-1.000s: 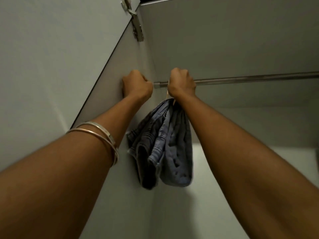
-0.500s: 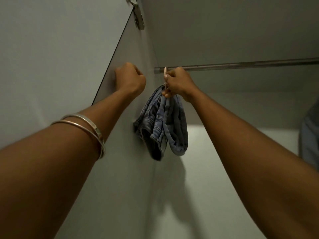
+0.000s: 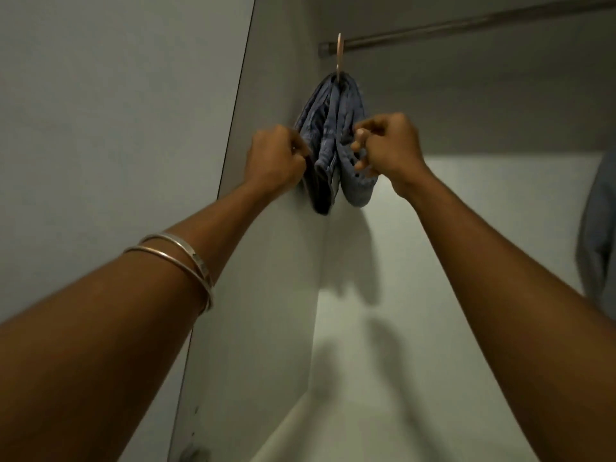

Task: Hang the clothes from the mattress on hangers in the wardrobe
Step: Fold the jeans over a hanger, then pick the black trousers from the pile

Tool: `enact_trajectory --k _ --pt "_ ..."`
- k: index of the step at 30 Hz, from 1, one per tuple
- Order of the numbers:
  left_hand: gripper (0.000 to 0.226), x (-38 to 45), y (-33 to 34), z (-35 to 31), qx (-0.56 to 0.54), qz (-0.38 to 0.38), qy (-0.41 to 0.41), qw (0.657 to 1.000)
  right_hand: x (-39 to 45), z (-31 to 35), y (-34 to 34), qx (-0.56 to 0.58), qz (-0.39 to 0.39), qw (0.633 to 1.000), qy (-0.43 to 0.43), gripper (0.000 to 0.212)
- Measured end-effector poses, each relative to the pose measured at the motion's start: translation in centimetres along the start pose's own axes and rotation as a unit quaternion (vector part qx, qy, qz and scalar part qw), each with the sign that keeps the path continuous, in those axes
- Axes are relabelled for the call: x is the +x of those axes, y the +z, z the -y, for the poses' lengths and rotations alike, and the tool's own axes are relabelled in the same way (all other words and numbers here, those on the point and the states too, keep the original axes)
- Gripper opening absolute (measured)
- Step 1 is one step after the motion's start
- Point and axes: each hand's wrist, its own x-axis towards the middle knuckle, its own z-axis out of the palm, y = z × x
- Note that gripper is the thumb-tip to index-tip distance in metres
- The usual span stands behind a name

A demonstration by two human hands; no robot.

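Both hands have come down from the rod [image 3: 466, 23] since half a second ago, and the hanger's hook now sits over the rod with no hand on it. At the rod's left end, close to the wardrobe's side panel [image 3: 266, 295], the hanger [image 3: 339, 53] hangs with the blue garment [image 3: 333, 128] bunched below it. Left of the garment, the left hand [image 3: 275, 160] is curled with its fingers against the cloth's edge; whether it pinches the cloth I cannot tell. Right of the garment, the right hand [image 3: 386, 145] is loosely curled, fingertips touching the fabric, and a firm hold is not plain either. Two bangles [image 3: 186, 258] ring the left forearm. Far right of the rod's end, another pale garment [image 3: 600, 235] shows at the frame edge.
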Motion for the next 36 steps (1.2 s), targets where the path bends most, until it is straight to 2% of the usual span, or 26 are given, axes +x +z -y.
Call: enact_trajectory --k 5,11,15,18,20,24,26,30,33,36 --pt "0.025 -8.4 -4.5 -0.4 -0.012 0.072 0.005 0.997 -7.4 3.3 0.0 0.134 -0.048 0.988 0.067 0.019" --pt "0.026 -21.8 -13.9 1.4 -0.051 0.103 -0.087 0.99 -21.3 8.4 3.1 0.241 -0.02 0.965 0.102 0.019" --pt "0.027 -32.3 -23.9 2.4 -0.034 0.079 -0.181 0.98 -33.3 13.7 7.8 0.306 0.091 0.936 0.151 0.022" --pt "0.027 -40.8 -32.2 3.0 0.021 0.064 -0.261 0.963 -42.8 18.6 11.6 0.347 0.194 0.894 0.206 0.021" --pt "0.027 -47.1 -38.5 3.6 0.077 0.068 -0.327 0.939 -49.6 22.3 14.5 0.356 0.269 0.858 0.254 0.021" --pt "0.03 -59.8 -51.6 3.8 0.188 0.032 -0.474 0.859 -62.4 30.0 19.2 0.36 0.41 0.779 0.31 0.016" --pt "0.028 -65.4 -58.0 2.2 0.25 0.019 -0.537 0.805 -68.7 34.1 20.9 0.358 0.482 0.737 0.31 0.014" --pt "0.03 -74.6 -68.7 -3.1 0.344 -0.019 -0.641 0.686 -78.9 43.2 22.6 0.359 0.604 0.658 0.271 0.014" --pt "0.024 -80.1 -74.8 -7.0 0.404 -0.05 -0.684 0.605 -85.0 49.2 23.1 0.358 0.674 0.603 0.234 0.014" --pt "0.025 -84.7 -79.5 -11.8 0.459 -0.134 -0.713 0.513 -90.9 55.6 23.6 0.359 0.739 0.543 0.174 0.017"
